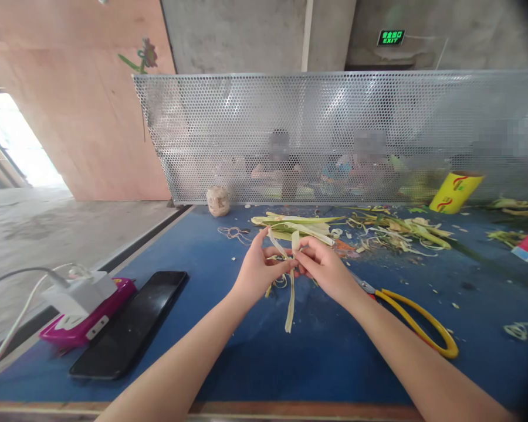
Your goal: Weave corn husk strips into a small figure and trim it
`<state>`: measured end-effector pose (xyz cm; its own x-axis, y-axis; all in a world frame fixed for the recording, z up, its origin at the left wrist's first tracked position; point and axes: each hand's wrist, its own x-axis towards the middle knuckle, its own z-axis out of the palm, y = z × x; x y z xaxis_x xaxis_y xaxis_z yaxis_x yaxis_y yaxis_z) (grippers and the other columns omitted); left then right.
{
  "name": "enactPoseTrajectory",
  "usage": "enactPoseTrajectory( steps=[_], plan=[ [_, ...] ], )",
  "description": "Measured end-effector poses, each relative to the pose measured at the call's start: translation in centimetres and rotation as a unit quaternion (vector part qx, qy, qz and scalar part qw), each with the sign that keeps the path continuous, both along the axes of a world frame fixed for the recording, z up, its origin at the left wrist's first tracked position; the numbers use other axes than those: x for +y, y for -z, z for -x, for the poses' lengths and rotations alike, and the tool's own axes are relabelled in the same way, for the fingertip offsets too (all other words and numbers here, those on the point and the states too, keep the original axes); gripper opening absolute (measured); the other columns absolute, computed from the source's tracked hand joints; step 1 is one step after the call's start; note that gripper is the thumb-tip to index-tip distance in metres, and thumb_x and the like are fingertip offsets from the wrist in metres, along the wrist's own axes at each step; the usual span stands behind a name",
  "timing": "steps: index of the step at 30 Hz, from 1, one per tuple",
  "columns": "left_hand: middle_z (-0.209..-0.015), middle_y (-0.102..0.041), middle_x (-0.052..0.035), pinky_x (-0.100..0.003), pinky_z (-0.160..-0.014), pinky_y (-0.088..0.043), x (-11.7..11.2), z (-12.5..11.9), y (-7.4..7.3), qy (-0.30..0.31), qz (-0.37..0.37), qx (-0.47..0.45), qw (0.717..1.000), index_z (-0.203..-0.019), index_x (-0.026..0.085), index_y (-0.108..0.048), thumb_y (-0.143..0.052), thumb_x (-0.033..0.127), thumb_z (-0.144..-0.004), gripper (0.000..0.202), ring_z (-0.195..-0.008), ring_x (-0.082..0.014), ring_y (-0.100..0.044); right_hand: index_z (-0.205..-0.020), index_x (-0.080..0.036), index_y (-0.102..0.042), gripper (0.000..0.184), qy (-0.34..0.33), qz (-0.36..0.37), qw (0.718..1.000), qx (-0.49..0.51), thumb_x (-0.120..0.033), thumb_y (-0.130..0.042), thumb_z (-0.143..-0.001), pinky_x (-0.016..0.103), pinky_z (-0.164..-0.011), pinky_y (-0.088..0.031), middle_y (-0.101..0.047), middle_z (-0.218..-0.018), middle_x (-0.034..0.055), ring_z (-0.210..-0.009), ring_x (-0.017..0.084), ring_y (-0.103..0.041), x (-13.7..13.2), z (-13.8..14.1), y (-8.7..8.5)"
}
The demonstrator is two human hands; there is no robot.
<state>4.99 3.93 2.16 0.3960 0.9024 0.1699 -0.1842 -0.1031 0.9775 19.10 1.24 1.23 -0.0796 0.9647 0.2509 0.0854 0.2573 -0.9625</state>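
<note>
Pale, flat strips of plant leaf (290,305) cross between my two hands above the blue table, with one end hanging down and others sticking up. My left hand (266,262) pinches the strips from the left, thumb toward the middle. From the right, my right hand (319,261) grips them between thumb and fingers, its fingertips close to the left thumb. The exact crossing is partly hidden by the fingers. Just behind the hands lies a pile of green and cream leaf pieces (303,223). Scissors with yellow handles (422,319) lie by my right forearm, their blades partly covered by it.
A black phone (129,325) and a purple power strip (88,316) with a white charger (79,299) are at left. Twine (234,233), a whitish roll (218,201), a yellow cylinder (455,192) and leaf scraps (405,231) lie farther back. A perforated metal screen (246,117) borders the table (211,363).
</note>
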Motion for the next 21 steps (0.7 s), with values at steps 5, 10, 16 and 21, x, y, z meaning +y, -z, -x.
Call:
enactPoseTrajectory(
  steps=[5, 10, 16, 21],
  plan=[
    [-0.071, -0.066, -0.0001, -0.024, -0.057, -0.050, 0.39, 0.09, 0.52, 0.012, -0.001, -0.021, 1.000, -0.128, 0.016, -0.028, -0.072, 0.015, -0.061, 0.080, -0.056, -0.0115, -0.062, -0.097, -0.023, -0.039, 0.016, -0.011, -0.026, 1.000, -0.003, -0.025, -0.047, -0.083, 0.024, -0.050, -0.037, -0.055, -0.065, -0.0039, -0.056, 0.011, -0.053, -0.14, 0.02, 0.12],
    [-0.074, -0.066, -0.0004, -0.030, -0.068, -0.053, 0.34, 0.11, 0.55, 0.008, 0.001, -0.052, 0.999, -0.135, 0.017, -0.012, -0.073, 0.011, -0.060, 0.097, -0.064, -0.0134, -0.065, -0.101, -0.023, -0.037, 0.018, -0.005, -0.041, 0.999, -0.025, -0.025, -0.044, -0.084, 0.024, -0.047, -0.036, -0.051, -0.062, -0.0049, -0.051, 0.011, -0.049, -0.17, -0.15, 0.10],
    [-0.071, -0.063, 0.0013, -0.032, -0.065, -0.053, -0.01, 0.11, 0.41, -0.015, -0.027, -0.023, 0.999, -0.139, 0.020, -0.004, -0.074, 0.011, -0.057, 0.108, -0.061, -0.0150, -0.064, -0.102, -0.023, -0.036, 0.021, 0.006, -0.037, 0.998, -0.049, -0.024, -0.045, -0.083, 0.028, -0.058, -0.043, -0.055, -0.069, -0.0021, -0.062, 0.014, -0.056, -0.04, -0.27, 0.15],
    [-0.072, -0.061, 0.0013, -0.031, -0.062, -0.052, -0.17, 0.05, 0.49, 0.011, -0.031, -0.018, 0.999, -0.139, 0.020, 0.005, -0.070, 0.011, -0.062, 0.108, -0.060, -0.0138, -0.062, -0.103, -0.021, -0.036, 0.023, 0.025, -0.038, 0.997, -0.069, -0.022, -0.044, -0.082, 0.024, -0.045, -0.031, -0.044, -0.052, -0.0080, -0.046, 0.011, -0.042, 0.06, -0.59, 0.18]
  ],
)
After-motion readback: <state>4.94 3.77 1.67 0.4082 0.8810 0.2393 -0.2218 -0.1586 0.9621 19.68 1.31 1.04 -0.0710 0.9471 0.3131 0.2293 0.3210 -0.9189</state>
